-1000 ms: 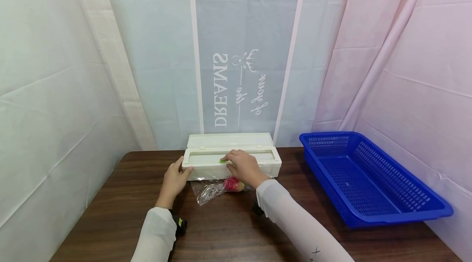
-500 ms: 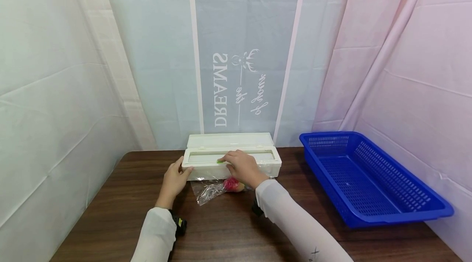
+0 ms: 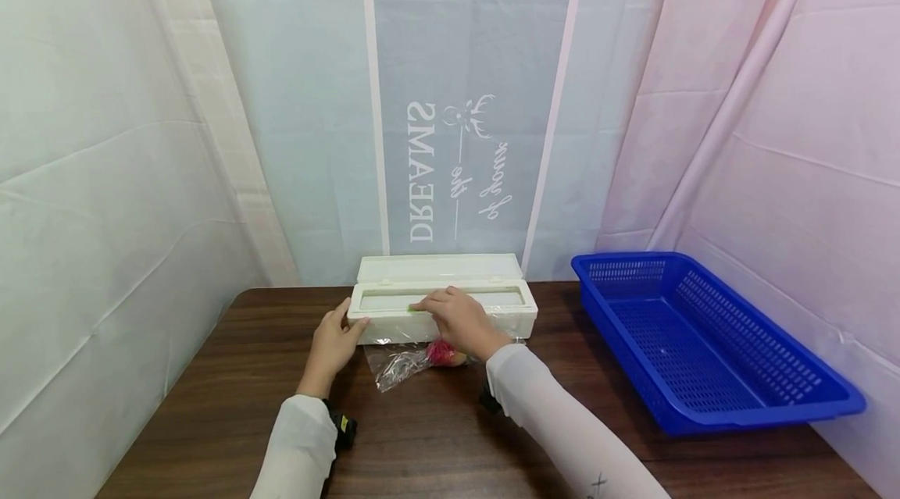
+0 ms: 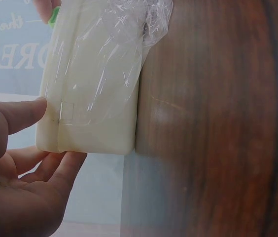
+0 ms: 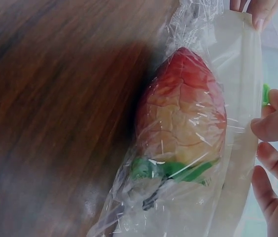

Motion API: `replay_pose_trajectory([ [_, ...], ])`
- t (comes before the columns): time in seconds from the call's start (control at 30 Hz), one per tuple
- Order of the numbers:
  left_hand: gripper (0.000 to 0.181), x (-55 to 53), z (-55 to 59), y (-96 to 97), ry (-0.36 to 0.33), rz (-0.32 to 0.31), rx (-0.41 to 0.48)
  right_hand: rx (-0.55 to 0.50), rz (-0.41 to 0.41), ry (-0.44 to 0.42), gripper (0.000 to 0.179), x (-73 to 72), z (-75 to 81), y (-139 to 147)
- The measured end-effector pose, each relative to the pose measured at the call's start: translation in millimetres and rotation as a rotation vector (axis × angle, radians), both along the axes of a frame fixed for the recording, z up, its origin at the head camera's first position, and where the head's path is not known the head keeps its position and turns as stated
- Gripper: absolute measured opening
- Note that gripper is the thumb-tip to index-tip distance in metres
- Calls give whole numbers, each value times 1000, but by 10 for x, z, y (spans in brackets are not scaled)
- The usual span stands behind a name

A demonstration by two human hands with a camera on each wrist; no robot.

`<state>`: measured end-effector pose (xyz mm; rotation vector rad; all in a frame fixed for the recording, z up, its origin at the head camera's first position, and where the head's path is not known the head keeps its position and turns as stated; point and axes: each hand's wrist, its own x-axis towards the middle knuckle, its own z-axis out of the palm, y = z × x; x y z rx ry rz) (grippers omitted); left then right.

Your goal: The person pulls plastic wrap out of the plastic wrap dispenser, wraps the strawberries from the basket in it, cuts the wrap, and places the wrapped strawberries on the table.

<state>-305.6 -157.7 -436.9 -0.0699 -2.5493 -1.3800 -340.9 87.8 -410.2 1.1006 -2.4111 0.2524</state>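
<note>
A long white cling film dispenser (image 3: 390,329) stands at the table's back edge, its lid (image 3: 439,267) raised behind it. My left hand (image 3: 333,343) grips its left end; in the left wrist view the thumb presses one face and the fingers curl round the corner. My right hand (image 3: 460,321) holds the small green slide cutter (image 3: 412,308) on the dispenser's top edge, fingertips right at it. Clear film (image 3: 401,368) hangs down the front. It wraps a red-and-yellow fruit (image 5: 181,113) with green leaves at one end, lying on the table against the dispenser.
A large blue plastic basket (image 3: 759,415) stands at the right of the dark wooden table (image 3: 415,452). Fabric walls enclose the sides, and a grey-blue printed curtain (image 3: 478,30) hangs close behind the dispenser.
My right hand's fingertips have moved slightly left along the dispenser's top edge with the green slide cutter. The left hand, dispenser and wrapped fruit stay in place.
</note>
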Motion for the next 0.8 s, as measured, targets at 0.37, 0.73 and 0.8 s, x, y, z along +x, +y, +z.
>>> replay_pose_trajectory([
  [0.37, 63, 2, -14, -4, 17, -2, -15, -21, 20, 5, 32, 21, 10, -31],
  [0.73, 63, 4, -4, 8, 22, -8, 4, -197, 16, -26, 23, 52, 19, -231],
  [0.8, 63, 4, -5, 5, 23, -8, 8, -204, -1, -37, 22, 56, 19, -255],
])
